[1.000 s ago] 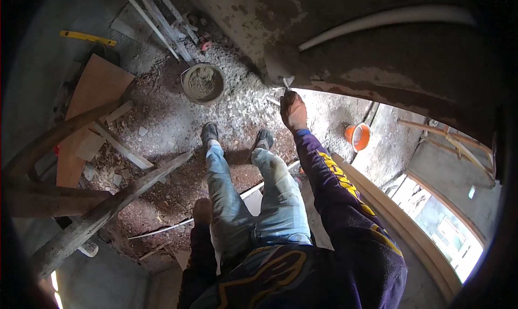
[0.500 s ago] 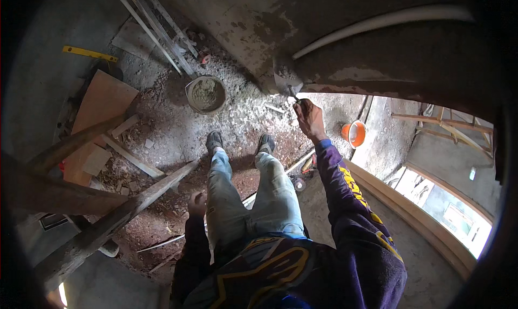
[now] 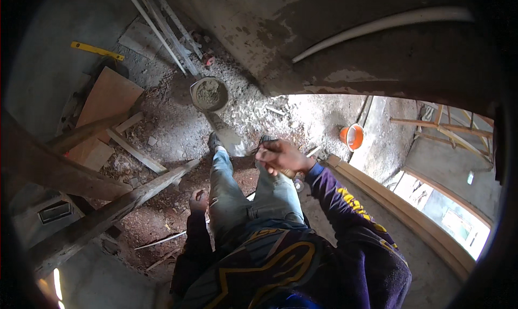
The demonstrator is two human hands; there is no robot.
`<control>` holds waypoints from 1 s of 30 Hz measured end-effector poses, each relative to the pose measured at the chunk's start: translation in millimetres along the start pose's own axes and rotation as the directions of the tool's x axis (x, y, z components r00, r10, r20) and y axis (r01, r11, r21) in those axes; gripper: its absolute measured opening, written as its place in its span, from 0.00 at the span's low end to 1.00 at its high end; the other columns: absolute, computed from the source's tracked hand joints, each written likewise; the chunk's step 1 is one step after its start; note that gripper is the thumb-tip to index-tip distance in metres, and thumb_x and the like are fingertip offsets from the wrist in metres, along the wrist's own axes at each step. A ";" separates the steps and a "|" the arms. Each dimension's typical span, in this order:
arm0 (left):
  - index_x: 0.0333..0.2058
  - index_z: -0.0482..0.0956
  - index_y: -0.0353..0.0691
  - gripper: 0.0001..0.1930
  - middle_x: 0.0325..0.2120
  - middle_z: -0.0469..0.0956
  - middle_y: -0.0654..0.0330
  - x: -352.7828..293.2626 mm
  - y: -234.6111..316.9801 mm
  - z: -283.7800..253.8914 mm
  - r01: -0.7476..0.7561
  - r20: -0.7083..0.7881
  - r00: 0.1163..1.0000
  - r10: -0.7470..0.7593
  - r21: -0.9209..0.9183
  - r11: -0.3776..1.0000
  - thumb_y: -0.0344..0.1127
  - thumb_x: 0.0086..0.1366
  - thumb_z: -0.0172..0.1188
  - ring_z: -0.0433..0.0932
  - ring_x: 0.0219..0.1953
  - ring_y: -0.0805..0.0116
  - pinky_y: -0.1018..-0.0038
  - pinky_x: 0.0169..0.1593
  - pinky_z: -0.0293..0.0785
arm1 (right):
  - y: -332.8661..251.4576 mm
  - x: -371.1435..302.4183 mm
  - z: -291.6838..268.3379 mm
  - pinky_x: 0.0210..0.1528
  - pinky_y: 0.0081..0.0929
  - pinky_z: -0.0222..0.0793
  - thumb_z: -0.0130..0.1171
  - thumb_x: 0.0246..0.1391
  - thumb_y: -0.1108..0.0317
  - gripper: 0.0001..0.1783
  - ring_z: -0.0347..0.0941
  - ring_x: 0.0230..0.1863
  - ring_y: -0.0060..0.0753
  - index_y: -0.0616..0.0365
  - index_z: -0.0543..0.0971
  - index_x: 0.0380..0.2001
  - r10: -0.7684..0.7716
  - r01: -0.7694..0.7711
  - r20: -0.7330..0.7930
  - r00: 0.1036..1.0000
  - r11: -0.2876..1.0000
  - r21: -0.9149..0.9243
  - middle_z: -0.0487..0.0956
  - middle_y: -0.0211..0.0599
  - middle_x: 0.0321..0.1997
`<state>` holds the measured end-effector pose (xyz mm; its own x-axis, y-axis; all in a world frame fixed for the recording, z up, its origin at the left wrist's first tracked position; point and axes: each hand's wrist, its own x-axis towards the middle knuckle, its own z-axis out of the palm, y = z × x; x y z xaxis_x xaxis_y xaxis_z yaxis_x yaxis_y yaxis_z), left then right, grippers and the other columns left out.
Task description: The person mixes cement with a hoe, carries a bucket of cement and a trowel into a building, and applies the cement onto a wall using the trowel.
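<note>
My right hand [image 3: 281, 157] is closed around a trowel [image 3: 229, 138] in front of my right leg. The trowel's blade points up and left over the floor near my shoes, its handle mostly hidden in my fist. Beyond the blade stands a round bucket [image 3: 193, 97] with wet grey mortar [image 3: 210, 93] inside. Beside my left thigh hangs my left hand [image 3: 198, 200], its fingers curled in with nothing showing in them.
A dark wall edge with a pale pipe [image 3: 386, 24] runs overhead at the upper right. Rough timber poles [image 3: 121, 214] cross the left side, near a brown board [image 3: 110, 101] and a yellow spirit level [image 3: 97, 50]. An orange bucket [image 3: 352, 137] stands right, above long planks [image 3: 399, 209].
My right hand has drawn the trowel away from the wall's lower edge, down and left to a place before my legs. My left hand has barely moved.
</note>
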<state>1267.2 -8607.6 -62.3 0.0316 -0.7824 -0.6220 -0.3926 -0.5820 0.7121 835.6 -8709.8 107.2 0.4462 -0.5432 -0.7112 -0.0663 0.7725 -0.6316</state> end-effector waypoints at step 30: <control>0.36 0.78 0.35 0.10 0.30 0.80 0.59 -36.0 32.5 11.8 0.044 0.039 0.998 -0.051 0.168 0.985 0.34 0.58 0.61 0.78 0.34 0.70 0.73 0.42 0.74 | 86.1 13.6 -93.5 0.34 0.47 0.70 0.57 0.56 0.62 0.12 0.75 0.34 0.60 0.59 0.71 0.36 -0.541 -0.148 -0.794 0.277 0.792 -0.592 0.78 0.54 0.31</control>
<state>1242.5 -8595.8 -20.6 0.0160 -0.7427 -0.6695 -0.5400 -0.5699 0.6194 752.6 -8681.5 14.3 -0.5490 -0.8298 -0.1001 -0.6467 0.4977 -0.5780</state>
